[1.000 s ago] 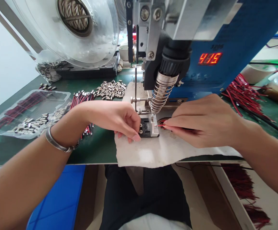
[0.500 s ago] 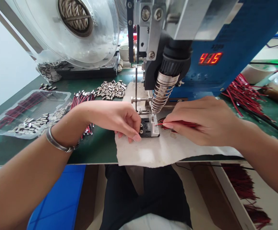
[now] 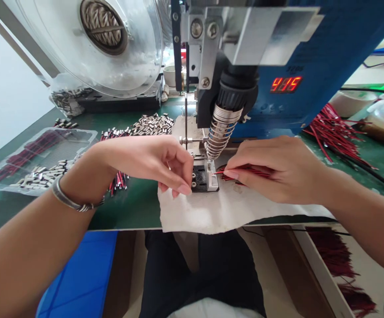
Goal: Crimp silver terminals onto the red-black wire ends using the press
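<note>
My right hand [image 3: 278, 170] pinches thin red wires [image 3: 251, 171] between thumb and fingers, their ends pointing left. One wire end reaches a small white block [image 3: 211, 176] on a black fixture [image 3: 200, 181]. Beside the fixture's left side, my left hand [image 3: 173, 168] has its fingers curled in and thumb down; whatever it may hold is hidden. Above the block, a soldering iron [image 3: 225, 123] with a coil spring round it points down, its tip at the block. The blue machine [image 3: 284, 108] behind shows red digits.
Small metal parts [image 3: 153, 124] lie piled behind my left hand, near red and black wires [image 3: 120, 182]. A clear tray [image 3: 89, 134] holds more parts at left. Red wires [image 3: 337, 137] lie at right. A white cloth [image 3: 198, 216] covers the table's front edge. A large clear reel [image 3: 138, 66] stands behind.
The soldering iron's head has come down a little toward the white block. The view has shifted slightly. Both hands keep nearly the same places at the fixture.
</note>
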A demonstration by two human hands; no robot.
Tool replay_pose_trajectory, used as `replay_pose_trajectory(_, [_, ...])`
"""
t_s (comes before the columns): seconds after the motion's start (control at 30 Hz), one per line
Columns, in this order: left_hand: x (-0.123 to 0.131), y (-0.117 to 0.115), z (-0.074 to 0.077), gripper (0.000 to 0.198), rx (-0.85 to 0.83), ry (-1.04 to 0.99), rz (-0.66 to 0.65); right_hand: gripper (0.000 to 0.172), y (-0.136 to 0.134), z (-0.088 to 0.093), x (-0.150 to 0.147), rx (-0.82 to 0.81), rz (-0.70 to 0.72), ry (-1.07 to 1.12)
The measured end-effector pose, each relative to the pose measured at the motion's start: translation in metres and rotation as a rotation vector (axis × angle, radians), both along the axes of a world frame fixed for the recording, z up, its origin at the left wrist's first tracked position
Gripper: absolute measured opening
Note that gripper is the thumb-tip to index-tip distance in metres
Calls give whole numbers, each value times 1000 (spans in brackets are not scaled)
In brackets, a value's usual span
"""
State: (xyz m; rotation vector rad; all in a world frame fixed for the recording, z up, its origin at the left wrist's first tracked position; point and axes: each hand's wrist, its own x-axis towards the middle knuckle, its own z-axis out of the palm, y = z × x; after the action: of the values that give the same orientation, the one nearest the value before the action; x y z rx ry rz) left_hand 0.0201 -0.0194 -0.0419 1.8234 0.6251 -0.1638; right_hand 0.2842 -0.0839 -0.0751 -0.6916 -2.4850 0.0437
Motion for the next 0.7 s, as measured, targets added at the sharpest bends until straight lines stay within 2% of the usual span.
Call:
replay_pose_trajectory(0.1, [0,-2,3,8,-1,-124,81,16,0,1,-1,-32,-10,24])
replay_pose_trajectory(0.27, [0,0,-2,15,71,-196,164,16,2,-1,-2,-37,-44,25])
replay_pose_trajectory(0.4, [-1,0,-5,9,127,-210,162,15,2,-3,-2,-42,-60,32])
replay_pose_trajectory(0.57, [-2,-2,-5,12,218,-137,129,16,3,-4,-2,-42,-57,28])
replay_pose_trajectory(0.7, [-2,-4,-5,11,307,-167,147,15,3,-4,-2,-32,-58,41])
